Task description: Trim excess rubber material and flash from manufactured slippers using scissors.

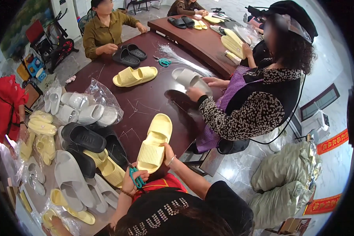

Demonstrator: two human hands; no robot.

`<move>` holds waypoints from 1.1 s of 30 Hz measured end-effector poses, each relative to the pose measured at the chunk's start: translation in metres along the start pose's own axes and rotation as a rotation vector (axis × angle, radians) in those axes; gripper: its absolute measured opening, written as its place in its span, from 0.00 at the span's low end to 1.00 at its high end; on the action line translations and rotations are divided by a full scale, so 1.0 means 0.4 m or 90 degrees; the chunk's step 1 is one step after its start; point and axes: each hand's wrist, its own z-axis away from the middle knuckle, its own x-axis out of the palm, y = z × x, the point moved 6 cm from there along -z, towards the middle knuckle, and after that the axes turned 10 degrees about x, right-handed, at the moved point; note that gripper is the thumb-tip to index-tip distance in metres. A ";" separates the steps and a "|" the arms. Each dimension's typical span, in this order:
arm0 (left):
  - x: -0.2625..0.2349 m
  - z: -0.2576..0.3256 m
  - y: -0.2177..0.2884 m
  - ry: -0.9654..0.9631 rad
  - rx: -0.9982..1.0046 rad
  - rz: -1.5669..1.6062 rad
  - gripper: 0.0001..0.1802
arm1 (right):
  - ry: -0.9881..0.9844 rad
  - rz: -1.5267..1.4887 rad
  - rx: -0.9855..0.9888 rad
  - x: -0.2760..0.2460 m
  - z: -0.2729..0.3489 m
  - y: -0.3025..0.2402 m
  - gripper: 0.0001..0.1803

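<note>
A yellow ribbed slide slipper is held over the near edge of the dark red table. My right hand, with a bracelet at the wrist, is closed on its right side. In my left hand is a pair of scissors with teal handles, its fingers curled through and around them. The fingertips of that hand lie close to the slipper's lower end; whether they touch it I cannot tell. Beside my left hand, a yellow slipper and a black slipper lie in the pile.
Grey slippers and bagged white slippers crowd the left. On the table are yellow slippers, black slippers, other scissors and clear strands. A co-worker at right handles grey slippers. Sacks stand right.
</note>
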 end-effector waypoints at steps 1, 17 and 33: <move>-0.025 -0.001 -0.002 0.007 0.001 0.002 0.24 | -0.002 0.002 0.007 0.006 -0.010 -0.004 0.21; -0.296 0.137 -0.092 0.303 0.229 0.169 0.23 | 0.171 0.144 -0.058 0.112 -0.080 -0.427 0.33; -0.324 0.408 0.061 0.586 0.603 -0.265 0.24 | -0.249 0.714 -0.447 0.380 0.044 0.054 0.26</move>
